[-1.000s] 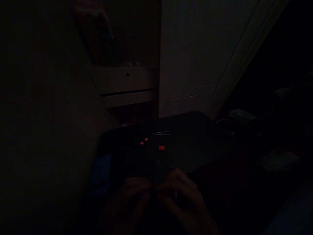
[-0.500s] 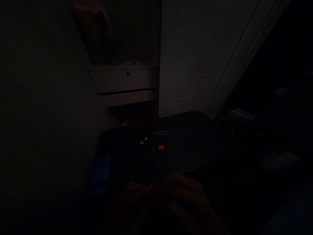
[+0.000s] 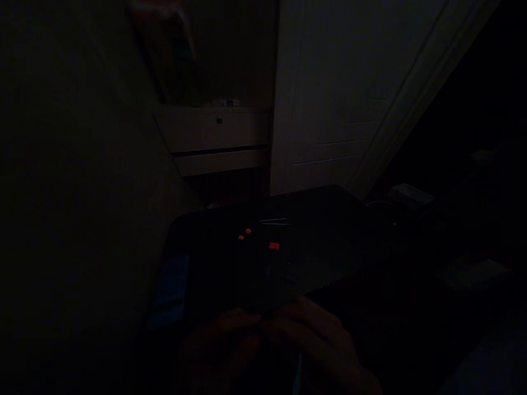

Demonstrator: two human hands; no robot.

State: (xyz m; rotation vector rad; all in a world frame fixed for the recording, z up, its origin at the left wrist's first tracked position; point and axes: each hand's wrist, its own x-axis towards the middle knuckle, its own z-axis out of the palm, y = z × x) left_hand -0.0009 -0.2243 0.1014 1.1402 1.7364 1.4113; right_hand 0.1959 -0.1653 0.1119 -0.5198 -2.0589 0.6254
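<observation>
The picture is very dark. My left hand [image 3: 224, 334] and my right hand [image 3: 317, 332] are close together at the near side of the dark table [image 3: 321, 236], fingertips almost meeting. Both look closed, with the fingers bent in a pinch. Whatever lies between the fingertips is lost in the shadow. A thin pale-blue stick [image 3: 298, 373] points down from under my right hand and seems held in it. Beyond the hands lie a red block [image 3: 274, 247] and two smaller orange-red pieces, one [image 3: 248, 231] just behind the other [image 3: 241, 237].
Two thin pale rods [image 3: 274, 221] lie behind the red block. A faintly blue flat rectangle [image 3: 168, 291] is at the table's left. Behind stand a drawer unit [image 3: 230, 131] and a pale panelled door [image 3: 325, 109]. A pale box [image 3: 411, 195] is off to the right.
The view has shifted slightly, so the background sits a little further right. More of the pale-blue stick shows below my right hand, lower than before. The red pieces stay on the table.
</observation>
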